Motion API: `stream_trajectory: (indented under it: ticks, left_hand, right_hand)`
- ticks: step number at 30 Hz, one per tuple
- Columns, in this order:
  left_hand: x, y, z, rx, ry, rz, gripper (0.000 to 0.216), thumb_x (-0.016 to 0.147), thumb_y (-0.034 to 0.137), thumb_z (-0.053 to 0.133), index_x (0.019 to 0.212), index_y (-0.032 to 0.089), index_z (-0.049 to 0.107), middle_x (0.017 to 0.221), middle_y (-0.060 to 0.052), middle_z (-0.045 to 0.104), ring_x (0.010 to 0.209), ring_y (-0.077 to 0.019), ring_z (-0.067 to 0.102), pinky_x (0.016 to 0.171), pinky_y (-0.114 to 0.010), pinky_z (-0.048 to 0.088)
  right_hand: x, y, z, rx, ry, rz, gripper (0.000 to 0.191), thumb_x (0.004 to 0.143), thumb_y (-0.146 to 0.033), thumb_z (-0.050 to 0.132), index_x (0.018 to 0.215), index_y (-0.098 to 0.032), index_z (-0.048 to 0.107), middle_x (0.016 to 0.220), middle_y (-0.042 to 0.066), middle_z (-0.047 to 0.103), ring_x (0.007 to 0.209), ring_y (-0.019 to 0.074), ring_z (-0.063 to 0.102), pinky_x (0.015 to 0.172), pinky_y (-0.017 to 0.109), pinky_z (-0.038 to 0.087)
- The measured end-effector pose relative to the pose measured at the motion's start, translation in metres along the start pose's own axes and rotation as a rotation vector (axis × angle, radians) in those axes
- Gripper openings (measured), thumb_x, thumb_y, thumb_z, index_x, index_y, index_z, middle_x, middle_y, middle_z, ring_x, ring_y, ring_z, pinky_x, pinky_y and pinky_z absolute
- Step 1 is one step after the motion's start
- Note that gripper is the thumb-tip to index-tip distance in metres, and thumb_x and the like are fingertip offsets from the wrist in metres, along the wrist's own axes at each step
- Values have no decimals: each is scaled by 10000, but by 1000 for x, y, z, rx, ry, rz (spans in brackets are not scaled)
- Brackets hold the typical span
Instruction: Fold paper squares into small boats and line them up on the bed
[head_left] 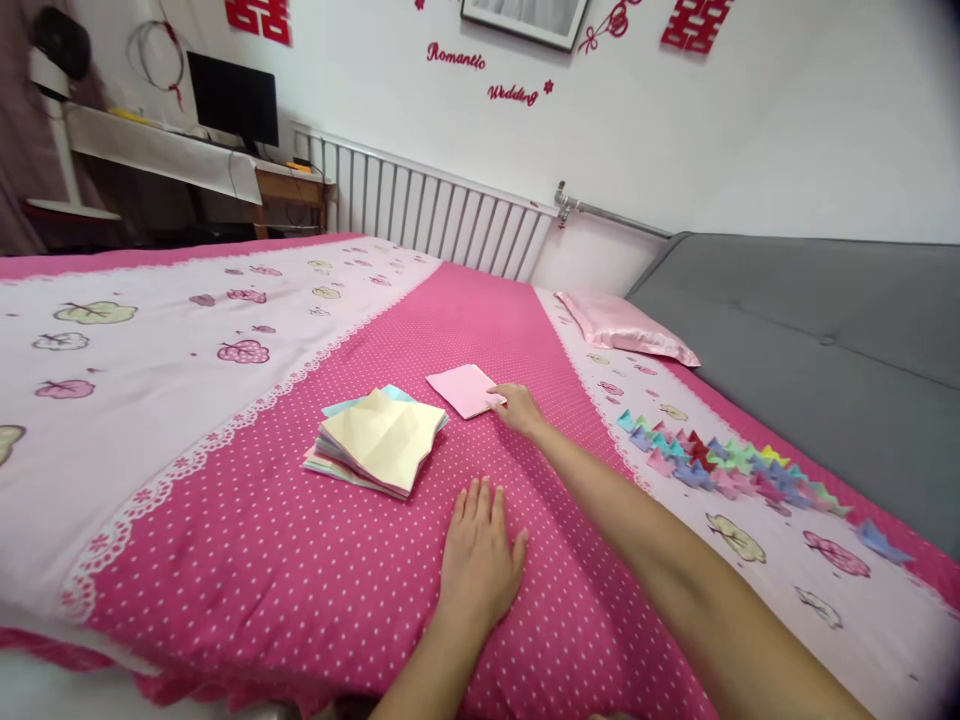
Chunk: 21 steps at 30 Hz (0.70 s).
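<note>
My left hand point(481, 552) lies flat on the pink polka-dot bedspread point(300, 590), its fingers stretched out and nothing in it. Farther forward, my right hand point(517, 408) pinches the right corner of a square of pink paper point(461, 388) that rests on the bed. The paper may be one sheet or a thin pile; I cannot tell which. Left of both hands sits an uneven stack of coloured paper squares point(384, 432), with a creased cream sheet on top and blue, pink and green edges showing beneath.
Rows of small folded paper boats point(712, 465) in several colours stand on the right of the bed. Behind them are a pink pillow point(626, 325) and a grey headboard point(817, 320). A white railing point(427, 195) runs along the far side, near a desk with a monitor point(234, 100).
</note>
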<state>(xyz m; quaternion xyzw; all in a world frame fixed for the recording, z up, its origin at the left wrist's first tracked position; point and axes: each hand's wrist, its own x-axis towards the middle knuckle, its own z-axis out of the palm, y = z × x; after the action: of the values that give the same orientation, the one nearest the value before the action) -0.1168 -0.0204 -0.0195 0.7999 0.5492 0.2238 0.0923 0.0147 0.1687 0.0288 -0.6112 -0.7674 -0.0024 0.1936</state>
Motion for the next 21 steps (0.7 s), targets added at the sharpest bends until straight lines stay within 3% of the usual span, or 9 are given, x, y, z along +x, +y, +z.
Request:
stream_trajectory:
  ticks: [21]
  left_hand:
    - [-1, 1, -2, -28, -37, -21, 592, 863, 450, 261, 1335, 102, 346, 1417, -121, 290, 1322, -258, 204, 1085, -429, 194]
  right_hand:
    - [15, 1, 25, -27, -125, 87, 368, 784, -146, 488, 1117, -276, 578, 1184, 2, 582, 1065, 191, 519, 860, 296, 418]
